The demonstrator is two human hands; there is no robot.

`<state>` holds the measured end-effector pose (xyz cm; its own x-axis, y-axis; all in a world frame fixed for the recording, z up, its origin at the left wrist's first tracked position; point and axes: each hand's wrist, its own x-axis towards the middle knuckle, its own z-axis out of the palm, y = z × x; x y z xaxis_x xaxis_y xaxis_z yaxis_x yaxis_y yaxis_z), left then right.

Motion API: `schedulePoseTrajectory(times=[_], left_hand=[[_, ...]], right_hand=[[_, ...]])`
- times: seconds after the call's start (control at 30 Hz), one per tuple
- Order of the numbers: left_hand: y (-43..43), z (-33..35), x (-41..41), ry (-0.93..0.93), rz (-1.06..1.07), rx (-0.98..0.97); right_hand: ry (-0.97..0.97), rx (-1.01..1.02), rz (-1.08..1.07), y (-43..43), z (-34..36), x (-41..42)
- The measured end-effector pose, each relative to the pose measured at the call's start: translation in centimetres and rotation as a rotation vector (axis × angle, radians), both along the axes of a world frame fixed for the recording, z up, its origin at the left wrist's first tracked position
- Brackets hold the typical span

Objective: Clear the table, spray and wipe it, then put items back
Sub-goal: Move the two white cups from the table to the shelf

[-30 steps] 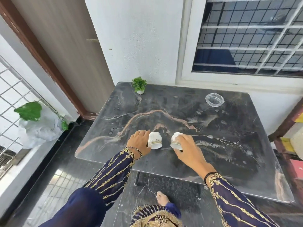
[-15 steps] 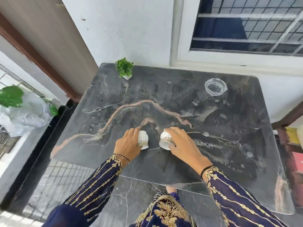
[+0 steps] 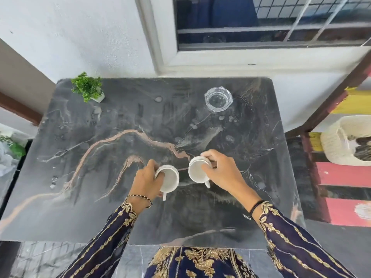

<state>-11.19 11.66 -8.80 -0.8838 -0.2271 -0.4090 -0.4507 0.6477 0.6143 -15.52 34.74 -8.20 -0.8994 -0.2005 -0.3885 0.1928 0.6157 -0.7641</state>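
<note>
Two white cups are at the middle of the dark marble table [image 3: 100, 207]. My left hand [image 3: 145, 178] grips the left white cup [image 3: 170, 178] by its side, handle pointing toward me. My right hand [image 3: 221, 173] grips the right white cup [image 3: 197, 172] by its rim, handle also toward me. Both cups show their empty insides. Whether they rest on the table or hover just above it I cannot tell. A small green plant in a white pot [image 3: 88, 89] stands at the far left corner. A clear glass ashtray [image 3: 218, 99] sits at the far right.
The table is against a white wall under a barred window [image 3: 271, 23]. A cream woven basket [image 3: 345, 141] rests on coloured shelves at the right. A plastic bag [image 3: 9, 151] lies at the left. Wet smears and droplets mark the tabletop.
The view has tilted down over the table. Both cups have turned from lying sideways to showing their open mouths, still held in the same hands near the table's middle.
</note>
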Motion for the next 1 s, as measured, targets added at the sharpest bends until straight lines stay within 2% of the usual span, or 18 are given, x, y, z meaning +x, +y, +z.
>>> schedulePoseTrajectory(times=[0.17,0.3,0.47,0.63,0.8,1.0], left_hand=[[7.2,1.3,-3.6,0.077,-0.189,-0.025],[13.2,2.2,-5.0,0.097,-0.300,-0.091],[22.4,2.5,-5.0,0.081,-0.350,-0.057],[32.0,1.9,-3.9,0.031,-0.337,0.030],[44.1,-0.8,-3.9,-0.039,-0.429,0.056],[57.0,-7.6,-4.7,-0.156,-0.551,0.042]], right_hand=[[-0.007,-0.023,-0.225,6.6,0.4,-0.1],[-0.023,-0.063,-0.322,11.9,0.5,0.7],[-0.017,-0.136,-0.423,20.9,-0.2,1.8],[-0.043,-0.177,-0.425,31.0,-1.3,2.8],[-0.076,-0.116,-0.445,42.8,-3.9,3.6],[-0.181,-0.013,-0.514,55.0,-9.6,4.8]])
